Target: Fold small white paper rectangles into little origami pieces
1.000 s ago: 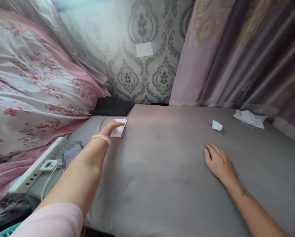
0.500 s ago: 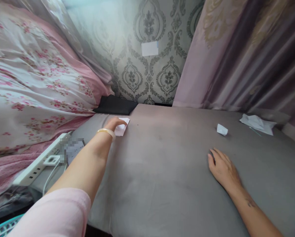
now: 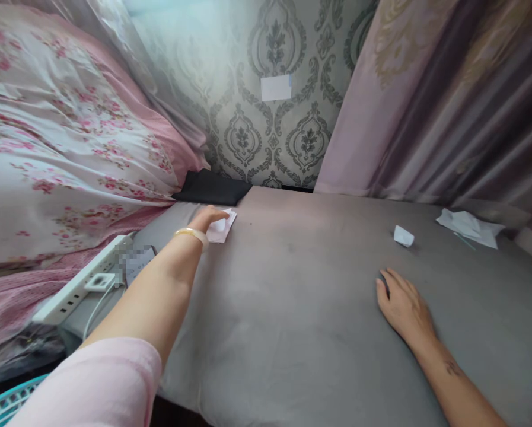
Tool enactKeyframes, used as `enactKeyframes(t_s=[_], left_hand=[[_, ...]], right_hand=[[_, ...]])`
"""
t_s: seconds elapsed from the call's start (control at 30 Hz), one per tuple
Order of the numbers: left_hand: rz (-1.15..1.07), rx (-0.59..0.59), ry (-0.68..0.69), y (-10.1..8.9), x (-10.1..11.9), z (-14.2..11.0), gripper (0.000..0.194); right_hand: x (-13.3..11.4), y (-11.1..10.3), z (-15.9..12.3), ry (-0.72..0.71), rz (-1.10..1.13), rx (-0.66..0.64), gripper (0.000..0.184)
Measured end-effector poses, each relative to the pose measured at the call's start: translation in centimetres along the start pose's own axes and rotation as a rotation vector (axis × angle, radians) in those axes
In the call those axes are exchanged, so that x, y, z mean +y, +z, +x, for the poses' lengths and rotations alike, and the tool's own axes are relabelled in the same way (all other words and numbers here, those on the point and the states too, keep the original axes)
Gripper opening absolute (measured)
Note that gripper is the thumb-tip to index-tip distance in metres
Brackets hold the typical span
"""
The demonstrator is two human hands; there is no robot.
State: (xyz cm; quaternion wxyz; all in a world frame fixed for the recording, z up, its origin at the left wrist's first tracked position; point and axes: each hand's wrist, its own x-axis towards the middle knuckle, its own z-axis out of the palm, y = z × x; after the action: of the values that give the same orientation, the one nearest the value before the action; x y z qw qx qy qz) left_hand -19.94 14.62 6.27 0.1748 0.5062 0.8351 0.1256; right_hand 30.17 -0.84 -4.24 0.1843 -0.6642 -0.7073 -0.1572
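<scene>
Left hand — fingers on folded paper at frame center-left, grip unclear; right hand — fingers released, flat on grey mattress.

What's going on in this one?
A person is working bare-handed on a grey padded surface. Their left hand, wearing a pale bangle, has its fingers on a folded white paper. Their right hand rests on the surface, just short of a small folded paper. A crumpled white sheet lies further back.
</scene>
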Motion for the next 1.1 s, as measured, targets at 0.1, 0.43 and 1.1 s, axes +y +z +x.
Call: enactKeyframes(t_s=[0.1,0.43,1.1], left_hand=[[0.009,0.024,-0.045,0.3,0.3,-0.9,0.039],[-0.054,0.434,0.036,1.4,3.6,-7.4,0.037],[-1.452,-0.818,-0.061,14.8,11.1,-21.3,0.018]], right_hand=[[0.0,0.0,0.0,-0.002,0.003,0.012,0.046],[-0.2,-0.2,-0.1,0.02,0.047,0.004,0.045],[-9.3,-5.5,3.0,0.767,1.461,-0.548,0.035]])
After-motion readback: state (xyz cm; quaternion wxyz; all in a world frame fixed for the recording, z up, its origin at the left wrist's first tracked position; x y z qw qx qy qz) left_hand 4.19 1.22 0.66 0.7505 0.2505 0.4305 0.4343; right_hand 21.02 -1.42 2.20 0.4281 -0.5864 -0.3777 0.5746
